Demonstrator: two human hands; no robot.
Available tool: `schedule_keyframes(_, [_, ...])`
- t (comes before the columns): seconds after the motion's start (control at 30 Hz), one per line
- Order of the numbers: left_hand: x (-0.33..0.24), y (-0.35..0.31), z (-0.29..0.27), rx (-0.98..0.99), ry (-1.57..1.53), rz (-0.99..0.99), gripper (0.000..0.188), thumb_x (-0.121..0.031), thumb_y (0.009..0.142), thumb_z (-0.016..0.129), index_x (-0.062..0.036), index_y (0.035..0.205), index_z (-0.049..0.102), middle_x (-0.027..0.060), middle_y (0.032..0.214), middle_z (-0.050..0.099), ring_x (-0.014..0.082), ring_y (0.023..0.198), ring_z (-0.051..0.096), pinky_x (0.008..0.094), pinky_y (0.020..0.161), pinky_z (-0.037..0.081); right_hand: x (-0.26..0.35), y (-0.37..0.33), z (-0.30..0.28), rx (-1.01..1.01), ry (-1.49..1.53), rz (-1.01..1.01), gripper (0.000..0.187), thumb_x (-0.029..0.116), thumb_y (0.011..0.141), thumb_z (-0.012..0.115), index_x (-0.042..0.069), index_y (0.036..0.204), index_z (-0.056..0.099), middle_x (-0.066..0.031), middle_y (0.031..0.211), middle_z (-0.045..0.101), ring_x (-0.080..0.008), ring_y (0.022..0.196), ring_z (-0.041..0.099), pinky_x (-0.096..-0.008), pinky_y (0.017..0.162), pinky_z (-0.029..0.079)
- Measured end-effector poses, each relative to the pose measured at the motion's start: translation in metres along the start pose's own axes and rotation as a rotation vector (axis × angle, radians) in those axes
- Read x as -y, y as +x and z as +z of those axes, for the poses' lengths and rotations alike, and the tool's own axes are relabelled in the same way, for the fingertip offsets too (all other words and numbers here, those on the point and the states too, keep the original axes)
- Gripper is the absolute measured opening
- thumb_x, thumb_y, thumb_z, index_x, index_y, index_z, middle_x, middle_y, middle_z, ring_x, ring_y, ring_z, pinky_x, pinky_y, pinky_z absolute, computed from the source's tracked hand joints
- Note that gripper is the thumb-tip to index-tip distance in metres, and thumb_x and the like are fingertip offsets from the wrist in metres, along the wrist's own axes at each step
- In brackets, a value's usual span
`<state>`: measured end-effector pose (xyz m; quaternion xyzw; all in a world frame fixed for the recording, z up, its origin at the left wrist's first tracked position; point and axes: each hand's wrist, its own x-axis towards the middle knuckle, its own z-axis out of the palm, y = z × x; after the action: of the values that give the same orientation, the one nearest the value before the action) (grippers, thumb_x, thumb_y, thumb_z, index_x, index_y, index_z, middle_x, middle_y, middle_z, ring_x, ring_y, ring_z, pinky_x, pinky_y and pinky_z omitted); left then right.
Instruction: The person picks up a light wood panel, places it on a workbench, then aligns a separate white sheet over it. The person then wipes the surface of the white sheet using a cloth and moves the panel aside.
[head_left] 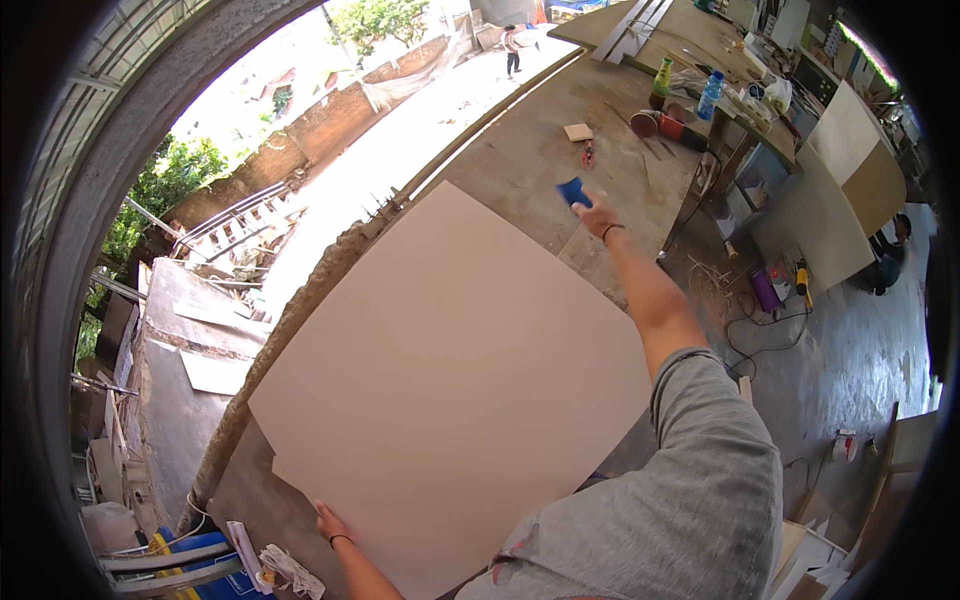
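A large pale beige board (450, 390) fills the middle of the view, tilted over a concrete floor. My left hand (330, 525) grips its lower left edge. My right hand (598, 215) is stretched out past the board's far right edge and is shut on a small blue object (573, 191), held in the air above the floor. My right arm in a grey sleeve runs back toward the lower right.
A workbench (700, 60) at the top right carries bottles, tools and clutter. Flat boards (840, 190) lean at the right. Cables, a purple can (765, 292) and a yellow tool (801, 280) lie on the floor. A distant person (512, 50) stands outside. The floor's open edge (300, 310) runs on the left.
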<state>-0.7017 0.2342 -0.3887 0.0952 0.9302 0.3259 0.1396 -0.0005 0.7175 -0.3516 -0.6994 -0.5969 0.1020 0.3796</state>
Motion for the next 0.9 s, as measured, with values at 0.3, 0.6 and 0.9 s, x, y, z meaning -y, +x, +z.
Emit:
schedule_keyframes(0.3, [-0.001, -0.023, -0.013, 0.020, 0.108, -0.139, 0.092, -0.073, 0.074, 0.047, 0.0163, 0.092, 0.059, 0.0248, 0.093, 0.064, 0.0361, 0.090, 0.060, 0.0415, 0.081, 0.045, 0.036, -0.046, -0.007, 0.586, -0.114, 0.156, 0.048, 0.047, 0.083, 0.053, 0.005, 0.103, 0.065, -0.0194, 0.111, 0.060, -0.0340, 0.103, 0.056, -0.0389, 0.089, 0.042])
schedule_keyframes(0.6, [-0.016, -0.066, -0.023, -0.107, 0.326, -0.188, 0.092, -0.076, 0.075, 0.040, 0.0127, 0.086, 0.062, 0.0275, 0.085, 0.063, 0.0388, 0.084, 0.061, 0.0418, 0.072, 0.047, 0.059, -0.074, 0.016, 0.778, -0.048, 0.222, 0.067, 0.056, 0.080, 0.053, -0.003, 0.111, 0.060, -0.0211, 0.115, 0.058, -0.0324, 0.107, 0.055, -0.0390, 0.092, 0.040])
schedule_keyframes(0.9, [-0.011, -0.116, -0.033, -0.227, 0.245, -0.084, 0.094, -0.082, 0.070, 0.036, 0.0081, 0.070, 0.061, 0.0263, 0.070, 0.061, 0.0379, 0.071, 0.063, 0.0451, 0.057, 0.045, -0.019, -0.060, 0.005, 0.758, 0.150, 0.265, 0.059, 0.050, 0.078, 0.063, -0.005, 0.100, 0.063, -0.0044, 0.086, 0.059, -0.0144, 0.075, 0.051, -0.0309, 0.065, 0.043])
